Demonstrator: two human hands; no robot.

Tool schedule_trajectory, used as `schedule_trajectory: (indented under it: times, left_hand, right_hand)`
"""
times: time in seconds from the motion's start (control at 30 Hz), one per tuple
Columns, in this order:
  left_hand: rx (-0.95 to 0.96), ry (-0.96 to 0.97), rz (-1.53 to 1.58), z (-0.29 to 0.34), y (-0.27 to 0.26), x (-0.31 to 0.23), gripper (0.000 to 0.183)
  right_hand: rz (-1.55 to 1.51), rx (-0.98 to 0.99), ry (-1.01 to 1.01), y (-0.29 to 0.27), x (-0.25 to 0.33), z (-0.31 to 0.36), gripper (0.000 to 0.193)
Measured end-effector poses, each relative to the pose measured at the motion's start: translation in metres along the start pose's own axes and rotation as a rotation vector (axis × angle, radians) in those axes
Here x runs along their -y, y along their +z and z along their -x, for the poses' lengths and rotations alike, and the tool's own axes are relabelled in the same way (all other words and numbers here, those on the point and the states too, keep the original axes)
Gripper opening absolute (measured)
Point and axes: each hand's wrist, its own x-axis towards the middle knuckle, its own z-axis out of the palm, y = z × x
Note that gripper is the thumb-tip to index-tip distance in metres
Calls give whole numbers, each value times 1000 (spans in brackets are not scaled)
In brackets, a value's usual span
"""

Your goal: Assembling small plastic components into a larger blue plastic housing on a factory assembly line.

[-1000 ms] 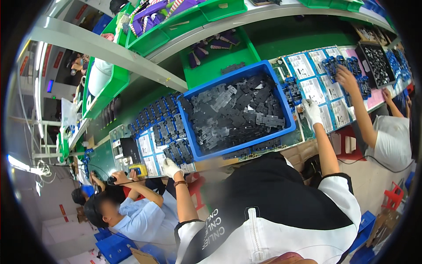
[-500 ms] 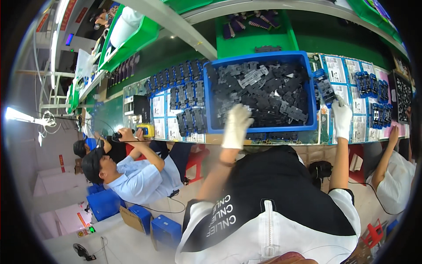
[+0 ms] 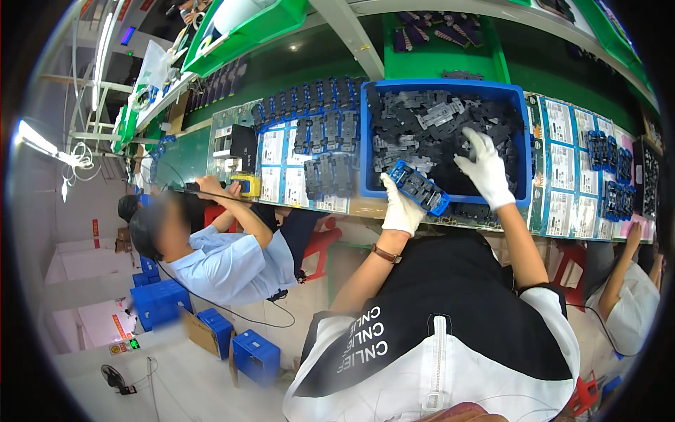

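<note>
My left hand point(image 3: 401, 211), in a white glove, grips a blue and black toy car chassis point(image 3: 420, 188) over the near edge of a blue bin point(image 3: 365, 137). The chassis is tilted, its dark underside facing up. Above the bin's right half hovers my right hand point(image 3: 486, 169), also gloved, fingers apart and nothing visible in them. Dark grey and black plastic plates point(image 3: 411, 118) fill the bin in a loose heap, with one lighter grey plate point(image 3: 443, 111) on top.
Rows of blue and black chassis point(image 3: 328, 132) stand left of the bin; others point(image 3: 606, 151) stand at the right on printed sheets point(image 3: 559, 144). Behind the bin sits a green tray point(image 3: 443, 63). A person in light blue point(image 3: 225, 246) works at the left; another person's arm point(image 3: 622, 271) shows at right.
The chassis has passed from my right hand, at the bin's right side, to my left hand at its near edge. My right hand has moved left over the bin and opened.
</note>
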Motion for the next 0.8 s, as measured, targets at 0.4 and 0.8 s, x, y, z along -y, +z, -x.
schedule_trajectory:
  times: [0.4,0.8]
  left_hand:
    - [255,-21,4,31,0,-16,75]
    - [282,-8,4,36,3,-17,80]
  right_hand:
    - [124,306,157,12,-16,-20,37]
    - [-703,-139,307,34,-44,-10,18]
